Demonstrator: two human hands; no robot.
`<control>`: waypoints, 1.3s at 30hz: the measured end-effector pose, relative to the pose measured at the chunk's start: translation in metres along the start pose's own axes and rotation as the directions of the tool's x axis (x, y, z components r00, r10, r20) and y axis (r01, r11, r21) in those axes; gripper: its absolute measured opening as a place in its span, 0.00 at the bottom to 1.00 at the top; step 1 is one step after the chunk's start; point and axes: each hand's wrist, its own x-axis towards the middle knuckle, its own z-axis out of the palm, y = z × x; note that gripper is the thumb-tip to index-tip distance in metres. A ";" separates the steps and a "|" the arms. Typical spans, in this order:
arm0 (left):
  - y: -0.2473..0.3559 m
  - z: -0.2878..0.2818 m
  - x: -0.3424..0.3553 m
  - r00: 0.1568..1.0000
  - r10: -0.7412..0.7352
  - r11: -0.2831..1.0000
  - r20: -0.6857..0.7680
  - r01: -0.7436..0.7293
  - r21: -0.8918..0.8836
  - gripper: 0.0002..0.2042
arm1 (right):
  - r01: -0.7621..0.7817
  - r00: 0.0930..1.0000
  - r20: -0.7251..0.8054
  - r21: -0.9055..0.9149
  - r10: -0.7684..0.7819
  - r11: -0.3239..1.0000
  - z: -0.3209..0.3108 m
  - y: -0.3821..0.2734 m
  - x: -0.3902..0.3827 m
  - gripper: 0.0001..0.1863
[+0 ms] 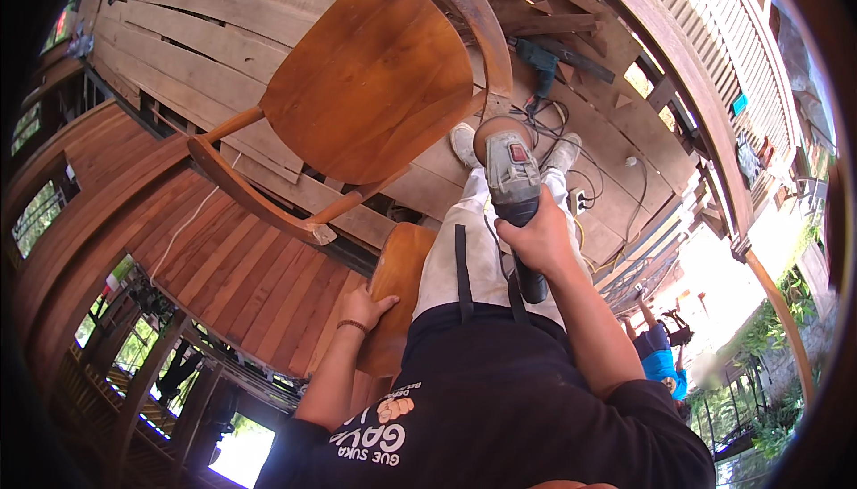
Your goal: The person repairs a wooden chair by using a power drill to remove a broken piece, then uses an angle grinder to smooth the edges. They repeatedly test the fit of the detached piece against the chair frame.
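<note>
My right hand (543,237) is wrapped round the black body of an angle grinder (513,177), which has a grey head and a brownish disc. Its disc lies right by the end of a curved wooden chair part (497,61); whether they touch I cannot tell. Beyond my knees is a wooden chair, its broad orange-brown panel (370,78) facing up, with a curved rail (254,190) at its near left. At my left side, my left hand (364,307) grips the edge of a smaller varnished wooden panel (402,266), thumb on its face; the other fingers are partly hidden.
A teal power tool (538,65) and tangled black cords (544,119) lie on the plank floor past my feet. Loose boards (214,38) cover the far left. Reddish slats (259,284) run along my left. A person in blue (659,360) is off at the right.
</note>
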 end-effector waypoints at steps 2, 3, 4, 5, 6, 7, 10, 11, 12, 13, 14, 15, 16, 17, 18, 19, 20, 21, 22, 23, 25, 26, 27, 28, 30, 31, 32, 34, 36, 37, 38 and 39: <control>0.000 -0.001 0.001 1.000 0.011 1.000 -0.008 -0.011 0.003 0.36 | 0.008 0.999 -0.042 -0.008 -0.008 1.000 0.001 0.004 0.000 0.31; 0.000 -0.002 0.001 1.000 0.023 1.000 -0.015 -0.023 0.009 0.36 | 0.009 0.996 -0.088 0.011 -0.008 1.000 0.001 0.005 0.000 0.32; -0.001 -0.002 0.000 0.999 0.036 0.999 -0.022 -0.035 0.015 0.36 | 0.012 0.991 -0.133 0.031 -0.008 0.999 -0.001 0.006 0.000 0.32; -0.002 -0.002 0.000 0.999 0.037 0.999 -0.037 -0.036 0.021 0.36 | 0.002 0.984 -0.180 0.088 0.014 0.996 -0.008 0.005 0.001 0.27; -0.003 -0.001 -0.001 0.998 0.042 0.999 -0.053 -0.041 0.023 0.35 | -0.003 0.973 -0.228 0.143 0.036 0.990 -0.019 0.004 0.002 0.23; -0.004 0.000 -0.002 0.997 0.047 0.999 -0.069 -0.045 0.026 0.35 | 0.047 0.976 -0.216 0.289 0.017 0.956 -0.026 0.016 0.007 0.22; 0.002 -0.003 -0.003 0.998 0.057 0.998 -0.029 -0.057 -0.012 0.36 | 0.177 0.969 -0.241 0.542 -0.050 0.821 -0.062 0.037 0.013 0.21; 0.005 -0.003 -0.002 0.999 0.033 0.999 -0.019 -0.033 0.034 0.36 | 0.198 0.967 -0.249 0.589 -0.057 0.784 -0.072 0.048 0.018 0.23; 0.008 -0.002 -0.001 1.000 0.014 0.997 -0.011 -0.013 0.080 0.36 | 0.192 0.962 -0.273 0.586 -0.031 0.787 -0.080 0.053 0.022 0.23; 0.011 0.000 -0.001 1.000 -0.006 0.992 -0.006 0.006 0.126 0.36 | 0.185 0.955 -0.295 0.584 -0.005 0.790 -0.089 0.058 0.025 0.23; 0.011 0.004 0.001 0.999 0.028 0.991 -0.021 -0.025 0.133 0.37 | 0.183 0.947 -0.321 0.584 0.018 0.790 -0.098 0.064 0.029 0.24; 0.010 0.007 0.003 0.997 0.064 0.987 -0.035 -0.058 0.150 0.37 | 0.216 0.925 -0.381 0.542 0.009 0.812 -0.106 0.073 0.033 0.24; 0.011 0.011 0.003 0.994 0.092 0.984 -0.051 -0.083 0.158 0.37 | 0.241 0.914 -0.405 0.578 0.017 0.780 -0.115 0.070 0.034 0.23; 0.016 0.013 -0.001 0.995 0.080 0.984 -0.056 -0.070 0.162 0.37 | 0.264 0.906 -0.422 0.613 0.026 0.745 -0.120 0.065 0.035 0.22; 0.022 0.014 -0.006 0.996 0.064 0.985 -0.065 -0.052 0.162 0.37 | 0.290 0.900 -0.435 0.645 0.028 0.707 -0.128 0.062 0.038 0.21; 0.028 0.015 -0.011 0.996 0.046 0.987 -0.074 -0.034 0.160 0.37 | 0.320 0.891 -0.455 0.625 -0.001 0.713 -0.136 0.072 0.046 0.20; 0.033 0.017 -0.016 0.996 0.046 0.988 -0.078 -0.034 0.148 0.37 | 0.301 0.898 -0.440 0.661 0.030 0.687 -0.143 0.081 0.053 0.20; 0.038 0.017 -0.021 0.996 0.043 0.990 -0.084 -0.031 0.138 0.37 | 0.281 0.906 -0.420 0.699 0.059 0.657 -0.151 0.089 0.060 0.20; 0.044 0.019 -0.026 0.995 0.039 0.992 -0.089 -0.027 0.126 0.37 | 0.261 0.913 -0.398 0.735 0.087 0.626 -0.162 0.096 0.066 0.20; 0.049 0.022 -0.033 0.993 0.036 0.993 -0.109 -0.023 0.117 0.36 | 0.261 0.927 -0.369 0.768 0.071 0.585 -0.173 0.102 0.070 0.20; 0.064 0.028 -0.042 0.992 0.008 0.996 -0.128 0.003 0.085 0.36 | 0.254 0.959 -0.282 0.888 0.019 0.385 -0.205 0.121 0.084 0.19; 0.074 0.032 -0.049 0.990 -0.013 0.998 -0.141 0.022 0.064 0.35 | 0.233 0.971 -0.236 0.932 -0.022 0.277 -0.222 0.126 0.090 0.19; 0.082 0.036 -0.055 0.988 -0.019 0.997 -0.152 0.030 0.071 0.35 | 0.204 0.976 -0.184 0.958 -0.115 0.200 -0.243 0.132 0.092 0.18; 0.090 0.040 -0.060 0.986 -0.024 0.996 -0.163 0.037 0.078 0.35 | 0.211 0.973 -0.192 0.965 -0.128 0.154 -0.256 0.137 0.097 0.18; 0.104 0.046 -0.069 0.984 -0.047 0.994 -0.169 0.063 0.092 0.35 | 0.225 0.966 -0.214 0.973 -0.147 0.056 -0.280 0.146 0.107 0.18; 0.110 0.051 -0.073 0.985 -0.066 0.992 -0.162 0.082 0.092 0.34 | 0.223 0.973 -0.213 0.965 -0.083 0.138 -0.288 0.168 0.121 0.18; 0.121 0.054 -0.076 0.984 -0.083 0.991 -0.158 0.098 0.089 0.34 | 0.237 0.971 -0.229 0.955 -0.067 0.179 -0.295 0.174 0.127 0.18; 0.137 0.059 -0.087 0.982 -0.084 0.990 -0.171 0.102 0.101 0.34 | 0.262 0.965 -0.262 0.930 -0.034 0.259 -0.308 0.186 0.134 0.19; 0.150 0.071 -0.097 0.979 -0.104 0.991 -0.174 0.117 0.070 0.34 | 0.247 0.969 -0.236 0.948 -0.075 0.201 -0.330 0.188 0.136 0.18; 0.154 0.074 -0.101 0.977 -0.118 0.991 -0.178 0.126 0.034 0.34 | 0.212 0.973 -0.200 0.971 -0.112 0.110 -0.344 0.188 0.137 0.19; 0.157 0.077 -0.106 0.976 -0.131 0.991 -0.176 0.133 0.001 0.34 | 0.171 0.975 -0.166 0.985 -0.147 0.021 -0.360 0.182 0.129 0.19; 0.160 0.079 -0.110 0.976 -0.140 0.990 -0.165 0.143 0.007 0.34 | 0.164 0.975 -0.166 0.986 -0.148 -0.025 -0.370 0.159 0.114 0.16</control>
